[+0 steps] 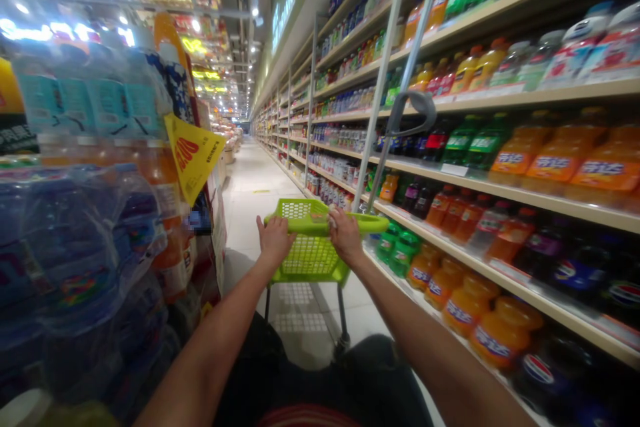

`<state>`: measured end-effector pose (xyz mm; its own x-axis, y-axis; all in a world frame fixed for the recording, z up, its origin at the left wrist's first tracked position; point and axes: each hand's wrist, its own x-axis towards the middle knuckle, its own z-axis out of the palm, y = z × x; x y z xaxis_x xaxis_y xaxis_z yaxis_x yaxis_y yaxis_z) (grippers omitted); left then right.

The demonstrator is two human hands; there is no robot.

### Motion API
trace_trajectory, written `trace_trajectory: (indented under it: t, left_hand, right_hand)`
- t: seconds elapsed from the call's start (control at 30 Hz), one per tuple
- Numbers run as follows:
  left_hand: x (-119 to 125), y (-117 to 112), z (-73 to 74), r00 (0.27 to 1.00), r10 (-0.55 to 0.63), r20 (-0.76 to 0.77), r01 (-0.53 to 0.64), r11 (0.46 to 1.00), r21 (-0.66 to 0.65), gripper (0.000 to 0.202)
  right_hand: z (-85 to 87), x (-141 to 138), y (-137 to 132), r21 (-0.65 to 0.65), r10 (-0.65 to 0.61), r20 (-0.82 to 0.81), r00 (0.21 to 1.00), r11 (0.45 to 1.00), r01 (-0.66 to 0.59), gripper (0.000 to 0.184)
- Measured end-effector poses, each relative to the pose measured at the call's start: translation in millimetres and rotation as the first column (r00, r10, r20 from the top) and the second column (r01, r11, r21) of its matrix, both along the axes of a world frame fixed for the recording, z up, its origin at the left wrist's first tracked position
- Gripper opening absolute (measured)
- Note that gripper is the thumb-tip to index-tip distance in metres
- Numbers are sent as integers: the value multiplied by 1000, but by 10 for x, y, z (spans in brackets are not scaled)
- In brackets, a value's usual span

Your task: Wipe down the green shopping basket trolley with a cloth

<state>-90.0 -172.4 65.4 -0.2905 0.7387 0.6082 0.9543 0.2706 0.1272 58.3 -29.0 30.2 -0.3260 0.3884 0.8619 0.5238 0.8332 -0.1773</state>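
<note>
A lime-green shopping cart (310, 260) stands right in front of me in the aisle, its mesh basket on dark legs. My left hand (275, 238) is wrapped over the left part of the cart's handle (367, 223). Farther right along that handle, my right hand (345, 233) closes round it. Something small and whitish shows by the right thumb, too blurred to name. The handle's right end sticks out beyond my right hand toward the shelves.
Tall shelves (505, 188) of drink bottles run along the right, with a grey hook-like loop (413, 112) on a post. Stacked, wrapped bottle packs (80, 233) crowd the left, bearing a yellow price sign (193, 157). The pale tiled floor (255, 170) stretches ahead.
</note>
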Motion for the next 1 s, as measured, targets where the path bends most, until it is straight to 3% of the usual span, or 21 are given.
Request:
trace_trajectory:
  t: [0.37, 0.63, 0.87, 1.0]
  left_hand:
    - [139, 8, -14, 998, -49, -25, 48, 998, -28, 31]
    - [195, 65, 29, 989, -143, -37, 139, 986, -96, 33]
    - [45, 37, -14, 991, -64, 115, 73, 994, -78, 44]
    - [118, 85, -53, 993, -69, 97, 76, 995, -65, 44]
  right_hand:
    - [32, 90, 216, -80, -9, -21, 1000, 997, 7, 33]
    - [86, -259, -145, 9, 187, 49, 981, 982, -188, 34]
    - [22, -90, 42, -39, 18, -74, 997, 999, -21, 32]
    - [17, -139, -50, -36, 74, -57, 996, 996, -76, 32]
